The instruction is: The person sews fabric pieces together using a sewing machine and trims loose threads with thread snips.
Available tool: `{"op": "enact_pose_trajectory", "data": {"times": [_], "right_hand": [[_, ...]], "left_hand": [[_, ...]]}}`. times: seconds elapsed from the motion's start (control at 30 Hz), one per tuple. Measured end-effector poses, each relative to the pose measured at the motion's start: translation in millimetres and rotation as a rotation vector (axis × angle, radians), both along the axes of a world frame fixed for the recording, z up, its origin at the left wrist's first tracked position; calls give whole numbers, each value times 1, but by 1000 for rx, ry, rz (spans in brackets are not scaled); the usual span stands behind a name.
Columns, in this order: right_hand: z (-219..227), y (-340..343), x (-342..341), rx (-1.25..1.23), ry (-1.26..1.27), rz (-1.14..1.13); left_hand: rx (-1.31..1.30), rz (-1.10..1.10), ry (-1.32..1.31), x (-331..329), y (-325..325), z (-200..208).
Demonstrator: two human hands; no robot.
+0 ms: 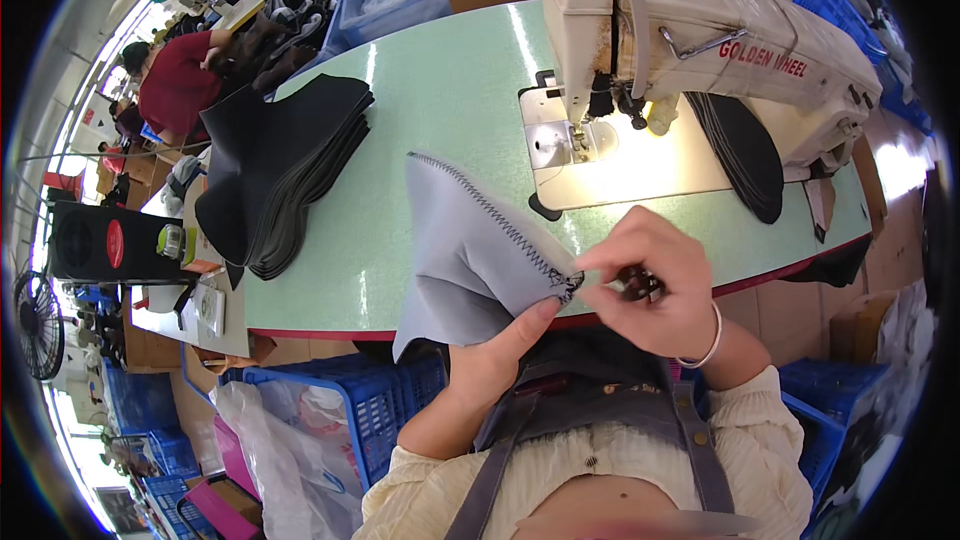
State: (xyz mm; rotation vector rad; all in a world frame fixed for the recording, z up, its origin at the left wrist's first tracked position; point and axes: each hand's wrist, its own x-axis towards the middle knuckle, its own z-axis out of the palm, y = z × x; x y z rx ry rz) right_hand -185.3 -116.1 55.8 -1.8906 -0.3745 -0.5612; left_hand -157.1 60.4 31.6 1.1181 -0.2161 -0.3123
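Observation:
A light grey fabric piece, with black zigzag stitching along one curved edge, is held up over the table's front edge. My left hand grips its lower right side, thumb on top near the corner. Loose black thread bunches at that corner, where the seam ends. My right hand is closed beside it, its thumb and forefinger pinched close to the thread. Tucked in the right hand's curled fingers is a small shiny dark brown object, mostly hidden, so its kind does not show.
A white sewing machine stands on the green table, its lit needle area beyond my right hand. Stacks of black cut pieces lie left and right. Blue crates flank me below. A person in red works far left.

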Motion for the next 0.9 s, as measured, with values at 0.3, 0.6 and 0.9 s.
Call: {"op": "enact_pose_trajectory", "data": {"times": [0.3,0.6,0.9], "right_hand": [[-1,3,2,-126,-33,-43],[-5,1,-9,-442,-332,-223],[-11,4,-7,-557,-420,-285]], "left_hand": [[30,102,39,0,0,-5],[60,131,-111,-4,-2,4],[91,150,-152,-7,-1,5]]}}
